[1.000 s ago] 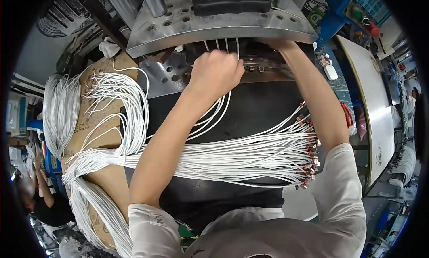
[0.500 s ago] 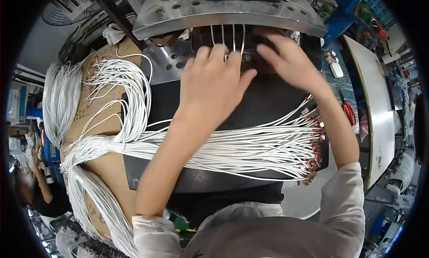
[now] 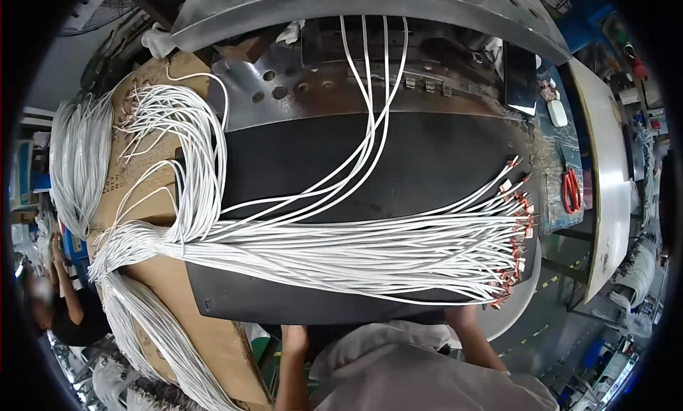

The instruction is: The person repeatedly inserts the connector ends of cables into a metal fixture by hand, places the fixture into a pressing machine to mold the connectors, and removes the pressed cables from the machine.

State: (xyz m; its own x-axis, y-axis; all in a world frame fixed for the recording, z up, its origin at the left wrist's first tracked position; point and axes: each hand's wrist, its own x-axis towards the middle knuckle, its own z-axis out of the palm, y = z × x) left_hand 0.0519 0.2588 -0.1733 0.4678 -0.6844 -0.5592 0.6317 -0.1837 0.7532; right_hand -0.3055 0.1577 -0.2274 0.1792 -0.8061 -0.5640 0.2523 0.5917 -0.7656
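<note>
Extending forward from both hands, the black mat (image 3: 284, 151) carries most of the work. Well beyond the hands, the metal plate (image 3: 370, 13) spans the far side. Just ahead of them lies the white cable bundle (image 3: 370, 251). Four white cables (image 3: 366, 52) lead from it, away from the hands, to under the plate. Left hand (image 3: 294, 334) and right hand (image 3: 462, 316) have drawn back to the mat's near edge, leaving those four unheld; fingers hidden, grip cannot be determined.

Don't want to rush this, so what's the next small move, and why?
Probably lean in and check how the four white cables sit under the metal plate: their upper ends are hidden there, and they bunch together over the black mat.
</note>
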